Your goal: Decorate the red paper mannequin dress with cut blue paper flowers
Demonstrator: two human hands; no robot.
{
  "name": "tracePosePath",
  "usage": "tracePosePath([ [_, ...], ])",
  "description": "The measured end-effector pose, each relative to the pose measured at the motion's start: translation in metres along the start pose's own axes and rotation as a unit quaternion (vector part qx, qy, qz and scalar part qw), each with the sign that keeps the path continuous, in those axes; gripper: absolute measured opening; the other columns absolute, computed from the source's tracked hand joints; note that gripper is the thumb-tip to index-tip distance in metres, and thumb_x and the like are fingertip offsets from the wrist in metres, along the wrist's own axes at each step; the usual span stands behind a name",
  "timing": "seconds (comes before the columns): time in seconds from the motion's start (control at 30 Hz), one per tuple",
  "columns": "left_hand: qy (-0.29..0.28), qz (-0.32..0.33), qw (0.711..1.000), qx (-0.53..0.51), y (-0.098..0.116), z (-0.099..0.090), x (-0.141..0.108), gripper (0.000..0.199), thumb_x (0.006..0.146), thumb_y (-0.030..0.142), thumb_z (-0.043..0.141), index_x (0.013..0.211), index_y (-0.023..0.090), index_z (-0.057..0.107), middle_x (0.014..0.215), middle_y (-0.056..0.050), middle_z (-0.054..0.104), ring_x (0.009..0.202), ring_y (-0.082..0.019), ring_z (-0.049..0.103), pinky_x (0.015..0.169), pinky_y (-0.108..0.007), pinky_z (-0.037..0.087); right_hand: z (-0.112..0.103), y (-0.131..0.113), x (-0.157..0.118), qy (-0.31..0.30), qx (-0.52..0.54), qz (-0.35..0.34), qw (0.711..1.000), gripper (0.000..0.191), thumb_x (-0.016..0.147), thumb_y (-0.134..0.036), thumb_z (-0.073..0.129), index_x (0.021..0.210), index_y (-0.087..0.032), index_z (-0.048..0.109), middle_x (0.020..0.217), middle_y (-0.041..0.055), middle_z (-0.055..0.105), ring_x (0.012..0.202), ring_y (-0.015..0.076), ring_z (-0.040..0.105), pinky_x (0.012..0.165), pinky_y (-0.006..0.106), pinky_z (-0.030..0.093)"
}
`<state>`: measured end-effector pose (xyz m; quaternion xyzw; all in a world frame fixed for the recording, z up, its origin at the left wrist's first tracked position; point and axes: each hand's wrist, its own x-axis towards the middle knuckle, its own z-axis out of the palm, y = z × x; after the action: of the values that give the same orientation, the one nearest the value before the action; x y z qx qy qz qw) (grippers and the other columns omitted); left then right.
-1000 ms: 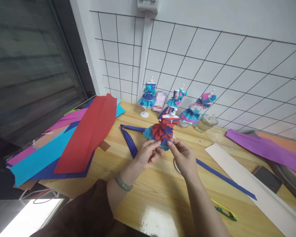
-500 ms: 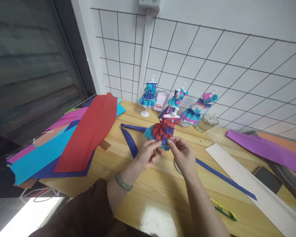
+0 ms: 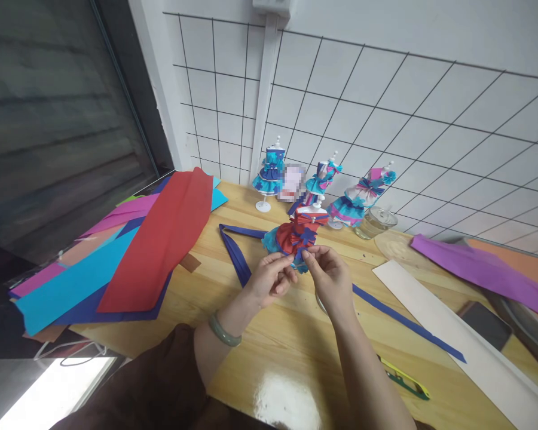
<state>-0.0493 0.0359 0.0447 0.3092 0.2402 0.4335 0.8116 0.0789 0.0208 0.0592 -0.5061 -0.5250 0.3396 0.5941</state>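
A small white dress form wears a red and turquoise dress [image 3: 291, 236] with a blue decoration on its front. My left hand [image 3: 271, 278] pinches at the blue piece [image 3: 298, 255] on the lower front of the dress. Thumb and fingers of my right hand [image 3: 329, 278] are closed on the other side of the same blue piece. A white round base shows partly behind my right wrist. Long blue strips [image 3: 407, 322] lie on the table to both sides of the hands.
Three more dressed forms [image 3: 269, 173] and a glass jar [image 3: 375, 224] line the back. Coloured paper sheets [image 3: 161, 239] are piled at left. At right lie a white strip [image 3: 448, 334], purple paper [image 3: 479, 269], a dark phone [image 3: 485, 324] and a yellow-green cutter [image 3: 406, 379].
My right hand has shifted slightly left and up at the dress. My left hand stays almost where it was.
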Motion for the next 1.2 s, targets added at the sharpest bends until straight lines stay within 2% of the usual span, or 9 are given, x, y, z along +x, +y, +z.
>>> tracePosePath([
  [0.13, 0.002, 0.001, 1.000, 0.006, 0.000, 0.000, 0.000, 0.026, 0.072, 0.037, 0.060, 0.069, 0.015, 0.048, 0.051, 0.002, 0.059, 0.024, -0.001, 0.031, 0.028, -0.016, 0.015, -0.003, -0.003, -0.005, 0.030, -0.026, -0.020, 0.999, 0.020, 0.077, -0.033, 0.061, 0.088, -0.017, 0.056, 0.073, 0.0005, 0.055, 0.063, 0.0120, 0.052, 0.058, 0.025, 0.043],
  [0.27, -0.001, 0.004, 1.000, 0.005, 0.000, 0.000, 0.000, 0.026, 0.072, 0.037, 0.060, 0.068, 0.015, 0.047, 0.051, 0.002, 0.059, 0.024, -0.001, 0.031, 0.028, -0.016, 0.016, -0.007, -0.005, -0.018, 0.044, -0.163, -0.098, 0.981, 0.016, 0.083, -0.027, 0.054, 0.096, -0.019, 0.058, 0.070, -0.0002, 0.050, 0.057, 0.0114, 0.046, 0.054, 0.025, 0.040],
  [0.43, -0.006, 0.006, 1.000, -0.006, 0.000, 0.001, 0.000, 0.025, 0.072, 0.035, 0.061, 0.066, 0.015, 0.046, 0.050, 0.001, 0.059, 0.024, -0.001, 0.031, 0.028, -0.016, 0.015, -0.008, -0.001, -0.029, -0.020, -0.347, -0.248, 0.904, 0.034, 0.085, -0.013, 0.044, 0.115, -0.021, 0.057, 0.078, 0.0045, 0.049, 0.067, 0.0146, 0.049, 0.057, 0.027, 0.041],
  [0.53, -0.003, 0.005, 1.000, -0.009, 0.001, 0.001, 0.000, 0.024, 0.072, 0.034, 0.061, 0.067, 0.015, 0.048, 0.050, 0.002, 0.059, 0.024, -0.001, 0.032, 0.028, -0.016, 0.014, -0.007, 0.003, -0.029, -0.035, -0.431, -0.278, 0.858, 0.040, 0.084, -0.009, 0.041, 0.121, -0.019, 0.054, 0.078, 0.0054, 0.048, 0.066, 0.0153, 0.048, 0.055, 0.027, 0.040],
  [0.63, -0.001, 0.003, 1.000, -0.008, 0.001, 0.001, -0.001, 0.025, 0.072, 0.035, 0.061, 0.066, 0.014, 0.048, 0.050, 0.002, 0.058, 0.024, -0.001, 0.032, 0.028, -0.016, 0.013, -0.006, 0.004, -0.028, -0.031, -0.466, -0.294, 0.834, 0.043, 0.083, -0.008, 0.040, 0.123, -0.019, 0.052, 0.076, 0.0052, 0.047, 0.065, 0.0152, 0.047, 0.052, 0.025, 0.039],
  [0.93, 0.001, 0.004, 1.000, -0.007, 0.001, 0.001, 0.000, 0.028, 0.069, 0.037, 0.063, 0.066, 0.015, 0.047, 0.050, 0.003, 0.058, 0.023, -0.001, 0.031, 0.027, -0.017, 0.011, -0.005, 0.002, -0.032, -0.028, -0.424, -0.267, 0.865, 0.046, 0.084, -0.009, 0.040, 0.126, -0.023, 0.049, 0.079, 0.0049, 0.048, 0.065, 0.0154, 0.049, 0.053, 0.026, 0.039],
  [1.1, 0.004, 0.000, 1.000, 0.000, 0.004, 0.001, -0.003, 0.027, 0.069, 0.037, 0.063, 0.068, 0.015, 0.047, 0.050, 0.003, 0.058, 0.023, -0.001, 0.031, 0.027, -0.016, 0.011, -0.009, -0.001, -0.034, -0.003, -0.327, -0.232, 0.916, 0.044, 0.085, -0.012, 0.043, 0.125, -0.027, 0.050, 0.078, 0.0035, 0.046, 0.066, 0.0158, 0.048, 0.057, 0.029, 0.041],
  [1.2, 0.013, 0.006, 1.000, 0.006, 0.005, 0.002, -0.003, 0.027, 0.069, 0.035, 0.064, 0.067, 0.016, 0.045, 0.050, 0.002, 0.059, 0.023, -0.002, 0.032, 0.027, -0.016, 0.011, -0.014, -0.010, -0.032, 0.031, -0.276, -0.194, 0.941, 0.037, 0.086, -0.016, 0.045, 0.121, -0.025, 0.054, 0.074, 0.0020, 0.046, 0.064, 0.0156, 0.047, 0.056, 0.029, 0.040],
])
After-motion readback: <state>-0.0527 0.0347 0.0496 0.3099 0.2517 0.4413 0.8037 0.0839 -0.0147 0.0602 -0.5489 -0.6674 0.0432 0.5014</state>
